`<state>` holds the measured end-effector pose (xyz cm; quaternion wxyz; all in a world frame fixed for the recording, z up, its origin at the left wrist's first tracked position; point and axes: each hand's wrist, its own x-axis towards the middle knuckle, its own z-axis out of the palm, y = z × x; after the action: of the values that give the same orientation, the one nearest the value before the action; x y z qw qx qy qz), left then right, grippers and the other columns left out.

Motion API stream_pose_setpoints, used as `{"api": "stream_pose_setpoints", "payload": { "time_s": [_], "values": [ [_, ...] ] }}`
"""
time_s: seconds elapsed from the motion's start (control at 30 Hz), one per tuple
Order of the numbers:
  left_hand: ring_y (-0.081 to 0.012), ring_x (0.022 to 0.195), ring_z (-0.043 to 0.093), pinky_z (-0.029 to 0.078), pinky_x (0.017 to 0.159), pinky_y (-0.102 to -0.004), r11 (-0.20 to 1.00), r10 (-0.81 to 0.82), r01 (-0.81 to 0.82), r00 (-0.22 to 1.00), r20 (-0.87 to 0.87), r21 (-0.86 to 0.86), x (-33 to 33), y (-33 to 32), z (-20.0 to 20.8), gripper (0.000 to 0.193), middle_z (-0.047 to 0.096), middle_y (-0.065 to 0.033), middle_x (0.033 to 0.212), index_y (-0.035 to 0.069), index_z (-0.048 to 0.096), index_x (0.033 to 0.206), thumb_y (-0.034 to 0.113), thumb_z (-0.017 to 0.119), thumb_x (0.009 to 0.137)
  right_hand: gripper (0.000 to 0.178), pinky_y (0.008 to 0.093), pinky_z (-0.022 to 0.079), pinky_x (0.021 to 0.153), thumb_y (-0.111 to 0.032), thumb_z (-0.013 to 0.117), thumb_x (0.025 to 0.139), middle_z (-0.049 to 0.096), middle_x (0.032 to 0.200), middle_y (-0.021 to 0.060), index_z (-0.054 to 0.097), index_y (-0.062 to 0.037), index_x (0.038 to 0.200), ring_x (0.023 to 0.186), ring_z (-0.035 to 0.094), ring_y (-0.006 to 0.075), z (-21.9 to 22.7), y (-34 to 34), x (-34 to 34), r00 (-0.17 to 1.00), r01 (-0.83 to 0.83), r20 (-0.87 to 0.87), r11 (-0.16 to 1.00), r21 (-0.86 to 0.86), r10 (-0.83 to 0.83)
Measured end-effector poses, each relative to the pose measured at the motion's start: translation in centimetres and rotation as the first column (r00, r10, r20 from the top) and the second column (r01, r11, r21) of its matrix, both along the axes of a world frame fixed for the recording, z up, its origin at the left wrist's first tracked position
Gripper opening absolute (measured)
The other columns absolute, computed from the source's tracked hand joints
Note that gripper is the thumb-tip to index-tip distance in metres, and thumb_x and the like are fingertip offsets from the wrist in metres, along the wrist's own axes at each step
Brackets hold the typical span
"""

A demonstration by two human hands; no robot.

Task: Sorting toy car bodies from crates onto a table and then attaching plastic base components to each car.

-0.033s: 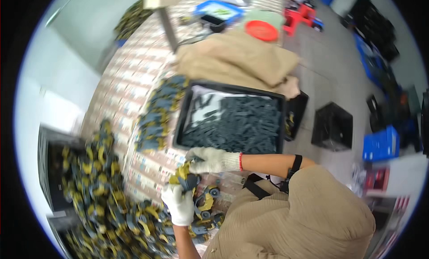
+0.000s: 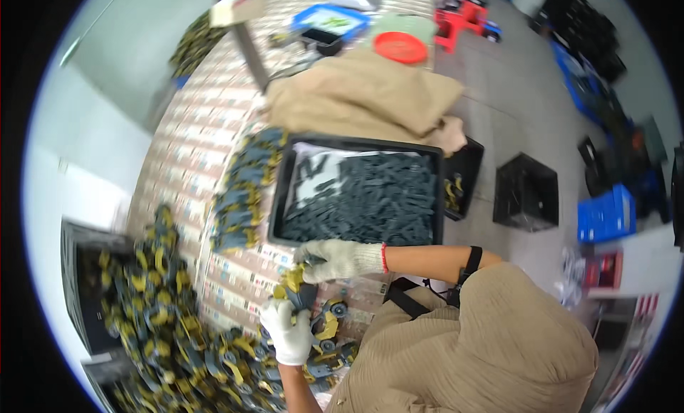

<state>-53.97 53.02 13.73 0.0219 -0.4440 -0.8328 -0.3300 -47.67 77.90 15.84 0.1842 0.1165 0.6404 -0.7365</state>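
My left hand [image 2: 288, 334], in a white glove, is closed round the lower end of a yellow and dark grey plastic toy vehicle body [image 2: 303, 296]. At its upper end, my gloved right hand [image 2: 333, 260] is closed, a small dark grey plastic piece [image 2: 305, 257] showing at the fingertips. The fingers partly hide how piece and body meet. Beside the left hand lies another yellow and grey toy vehicle part with wheels [image 2: 329, 327]. Just beyond the right hand stands a black tray [image 2: 365, 143] holding many loose dark grey pieces.
Many yellow and grey toy parts [image 2: 153, 292] are heaped at the left, by a black crate [image 2: 85, 270]. Rows of similar parts [image 2: 242, 192] lie left of the tray. Behind it are brown cloth [image 2: 363, 92] and a red lid [image 2: 400, 47]. A black bin [image 2: 526, 192] stands on the floor.
My view has shifted slightly, so the tray and table sit a little further left. Both hands keep hold, with the right wrist almost unmoved and the left hand slightly lower.
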Motion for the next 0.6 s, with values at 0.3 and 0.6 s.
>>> {"api": "stream_pose_setpoints", "payload": {
  "time_s": [0.3, 0.6],
  "values": [
    [-0.0364, 0.086, 0.055, 0.041, 0.076, -0.05, 0.666, -0.714, 0.746, 0.644, 0.274, -0.019, 8.9, 12.0, 3.7, 0.024, 0.059, -0.0109, 0.084, 0.009, 0.059, 0.083, 0.01, 0.077, 0.067, 0.03, 0.025, 0.05, 0.057, -0.019, 0.075, 0.091, 0.072, 0.089, 0.0016, 0.072, -0.0068, 0.118, 0.065, 0.06, 0.0087, 1.3, 6.7, 22.5, 0.963, 0.22, 0.165, 0.975, -0.014, -0.214],
    [-0.0376, 0.105, 0.063, 0.052, 0.087, -0.0476, 0.732, -0.653, 0.679, 0.674, 0.345, 0.056, 23.8, 19.7, -2.5, 0.044, 0.063, -0.0179, 0.119, 0.007, 0.064, 0.12, 0.011, 0.079, 0.078, 0.028, 0.0255, 0.049, 0.054, -0.023, 0.075, 0.09, 0.071, 0.092, 0.004, 0.072, -0.0036, 0.11, 0.063, 0.061, 0.011, -9.0, 15.0, 44.1, 0.672, 0.703, 0.459, 0.696, -0.147, -0.582]
  ]
}}
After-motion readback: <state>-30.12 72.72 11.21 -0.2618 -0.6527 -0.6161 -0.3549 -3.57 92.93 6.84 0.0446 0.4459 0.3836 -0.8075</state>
